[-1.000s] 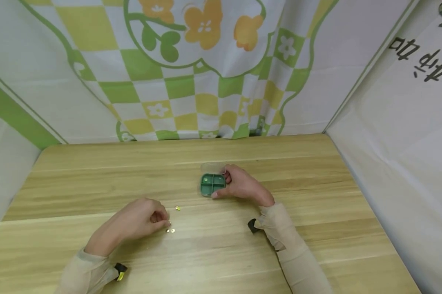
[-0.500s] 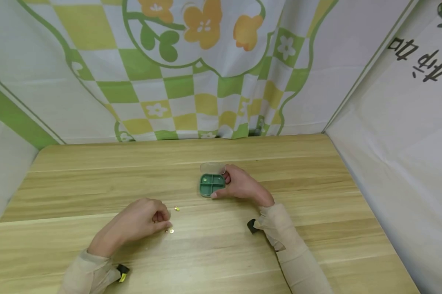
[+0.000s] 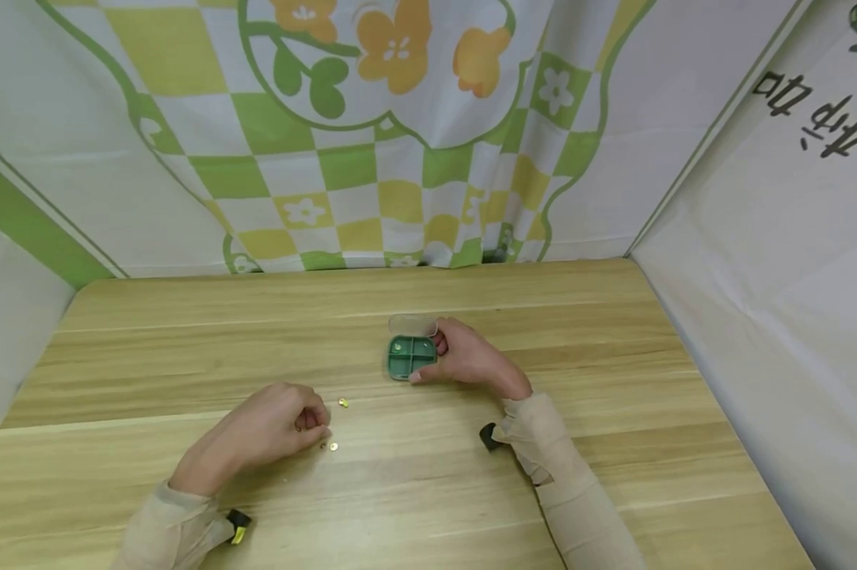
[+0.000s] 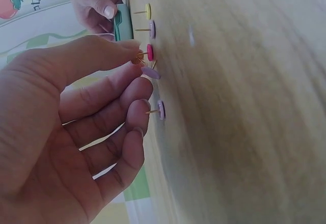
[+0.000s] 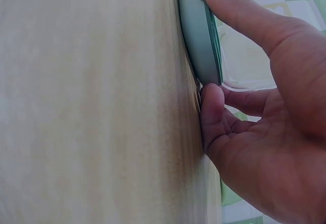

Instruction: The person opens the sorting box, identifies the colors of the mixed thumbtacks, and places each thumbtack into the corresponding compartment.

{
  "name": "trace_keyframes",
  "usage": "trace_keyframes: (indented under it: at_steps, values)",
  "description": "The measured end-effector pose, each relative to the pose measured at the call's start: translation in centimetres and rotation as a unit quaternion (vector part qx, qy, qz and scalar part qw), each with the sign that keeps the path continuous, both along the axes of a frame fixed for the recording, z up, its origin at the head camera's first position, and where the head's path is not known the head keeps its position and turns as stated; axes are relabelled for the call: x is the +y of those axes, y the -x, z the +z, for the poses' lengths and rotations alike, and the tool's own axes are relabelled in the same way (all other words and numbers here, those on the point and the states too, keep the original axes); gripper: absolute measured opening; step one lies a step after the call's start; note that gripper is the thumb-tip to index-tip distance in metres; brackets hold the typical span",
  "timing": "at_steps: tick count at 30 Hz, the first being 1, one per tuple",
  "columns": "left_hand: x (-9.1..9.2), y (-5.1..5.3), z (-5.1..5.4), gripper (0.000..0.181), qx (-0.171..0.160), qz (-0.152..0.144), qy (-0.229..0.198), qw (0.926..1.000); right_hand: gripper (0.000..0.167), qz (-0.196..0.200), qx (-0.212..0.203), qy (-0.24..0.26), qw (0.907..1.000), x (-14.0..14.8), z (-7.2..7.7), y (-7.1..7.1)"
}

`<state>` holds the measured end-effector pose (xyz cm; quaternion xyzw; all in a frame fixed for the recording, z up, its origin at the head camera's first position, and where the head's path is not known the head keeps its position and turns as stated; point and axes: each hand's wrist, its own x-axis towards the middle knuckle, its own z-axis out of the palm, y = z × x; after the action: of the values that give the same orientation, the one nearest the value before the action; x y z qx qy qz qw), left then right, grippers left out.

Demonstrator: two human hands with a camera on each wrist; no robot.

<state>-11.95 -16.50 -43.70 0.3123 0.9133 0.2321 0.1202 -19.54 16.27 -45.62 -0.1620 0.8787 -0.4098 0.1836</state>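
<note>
My left hand (image 3: 268,423) hovers low over the table, left of the middle. In the left wrist view its thumb and index finger pinch a gold thumbtack (image 4: 136,59), partly hidden by the thumb. Around the fingertips lie a red thumbtack (image 4: 150,52), a tilted lilac one and a purple thumbtack (image 4: 162,110), pins pointing off the tabletop. My right hand (image 3: 471,358) grips the right side of a green four-compartment pill box (image 3: 400,366), thumb at the near edge. Its clear lid (image 3: 410,324) is swung back; small shiny pieces show in the two far compartments.
Farther along stand a yellow thumbtack (image 4: 148,11) and another purple thumbtack (image 4: 152,29). The wooden table (image 3: 428,491) reaches back to a checked floral curtain (image 3: 400,182). White panels rise at both sides.
The left forearm has shifted slightly to the right, its fingertips still among the thumbtacks. The right hand and the pill box keep their place.
</note>
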Motion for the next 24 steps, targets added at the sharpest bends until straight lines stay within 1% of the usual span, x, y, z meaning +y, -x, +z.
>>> trace_keyframes:
  at_steps: [4,12,18,21,24]
  values:
    - [0.2,0.2,0.4,0.010,0.004,-0.003,-0.005,1.0000,0.053,0.001,0.005,-0.001,1.0000,0.0,0.1,0.0]
    - [0.4,0.4,0.7,0.012,0.000,0.009,-0.006,0.9999,0.053,0.007,0.006,-0.004,0.9999,0.0,0.2,-0.1]
    - [1.1,1.4,1.0,0.008,-0.010,0.003,-0.025,0.9996,0.053,0.004,0.005,-0.007,1.0000,0.0,0.1,0.0]
    - [1.7,2.0,1.3,0.008,0.000,-0.003,-0.023,0.9997,0.053,0.001,0.003,0.001,1.0000,0.1,0.1,0.0]
    - [2.4,2.4,1.7,0.008,0.017,-0.011,-0.005,0.9998,0.054,0.002,-0.001,0.009,1.0000,0.0,0.2,-0.1]
